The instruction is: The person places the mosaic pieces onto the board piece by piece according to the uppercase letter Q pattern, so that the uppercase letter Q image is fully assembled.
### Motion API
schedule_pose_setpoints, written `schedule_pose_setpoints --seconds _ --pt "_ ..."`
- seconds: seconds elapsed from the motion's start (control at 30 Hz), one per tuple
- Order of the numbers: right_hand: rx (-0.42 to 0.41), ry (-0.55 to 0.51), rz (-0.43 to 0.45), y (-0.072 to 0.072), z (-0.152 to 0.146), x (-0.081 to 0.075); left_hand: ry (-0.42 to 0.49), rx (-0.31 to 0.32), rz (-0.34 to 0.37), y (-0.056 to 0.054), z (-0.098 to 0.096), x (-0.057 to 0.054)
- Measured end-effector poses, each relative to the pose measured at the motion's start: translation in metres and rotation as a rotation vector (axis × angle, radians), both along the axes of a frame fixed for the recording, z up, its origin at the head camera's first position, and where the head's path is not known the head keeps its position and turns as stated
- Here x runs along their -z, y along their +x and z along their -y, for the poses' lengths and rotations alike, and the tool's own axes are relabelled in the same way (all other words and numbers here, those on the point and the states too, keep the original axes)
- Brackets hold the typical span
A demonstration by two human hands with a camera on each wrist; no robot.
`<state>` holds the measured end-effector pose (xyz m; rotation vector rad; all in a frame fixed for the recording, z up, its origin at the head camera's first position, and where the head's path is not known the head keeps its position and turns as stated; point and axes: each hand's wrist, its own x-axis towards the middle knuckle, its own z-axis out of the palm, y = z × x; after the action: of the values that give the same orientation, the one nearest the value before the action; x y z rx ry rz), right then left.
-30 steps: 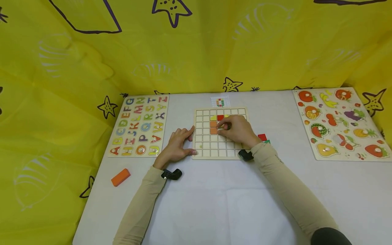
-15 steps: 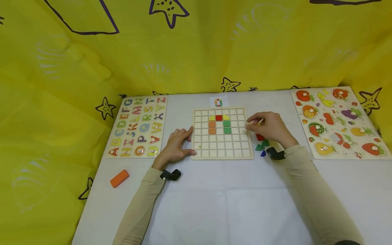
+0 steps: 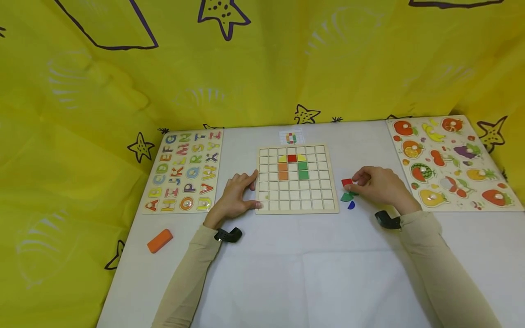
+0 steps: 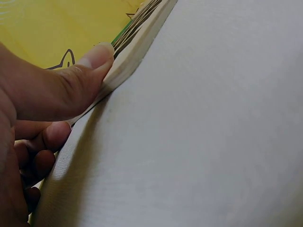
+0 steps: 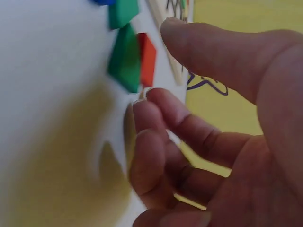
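Observation:
A wooden grid board (image 3: 297,211) lies mid-table, bearing yellow corner pieces, a red square (image 3: 291,158), orange squares (image 3: 283,171) and green squares (image 3: 302,171) in an arch. My left hand (image 3: 236,196) steadies its left side, the thumb (image 4: 97,56) against the rim near the front corner. Right of the board, my right hand (image 3: 379,187) reaches to a loose red tile (image 3: 347,181), with a gap between thumb and fingers in the right wrist view. Loose green pieces (image 3: 346,197) and a blue piece (image 3: 351,205) lie close by.
A small pattern card (image 3: 290,137) lies behind the board. To the left are an alphabet puzzle (image 3: 183,173) and an orange block (image 3: 160,241). A fruit puzzle (image 3: 451,164) lies at the right. Yellow curtain (image 3: 262,82) closes off the back.
My right hand has left the board and moved right, then down to the loose red tile. Two green squares now show on the grid. The left hand stays put.

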<state>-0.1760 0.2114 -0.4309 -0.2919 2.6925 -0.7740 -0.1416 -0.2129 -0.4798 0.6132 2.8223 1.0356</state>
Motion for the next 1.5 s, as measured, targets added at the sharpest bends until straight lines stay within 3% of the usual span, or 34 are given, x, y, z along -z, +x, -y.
schedule_pose_setpoints --seconds 0.27,0.73,1.2,1.5 --pt "0.027 0.045 0.017 0.010 -0.001 0.007 -0.004 0.007 -0.015 0.000 0.001 0.001" --pt "-0.026 -0.092 -0.069 0.012 -0.015 0.013 -0.002 0.000 -0.002 0.001 0.000 -0.004" --pt "-0.014 -0.047 -0.061 0.018 -0.029 0.010 0.003 0.003 0.001 -0.001 0.000 -0.002" --pt "-0.037 -0.027 -0.103 0.020 -0.024 0.011 0.006 0.004 -0.008 0.000 0.000 -0.001"
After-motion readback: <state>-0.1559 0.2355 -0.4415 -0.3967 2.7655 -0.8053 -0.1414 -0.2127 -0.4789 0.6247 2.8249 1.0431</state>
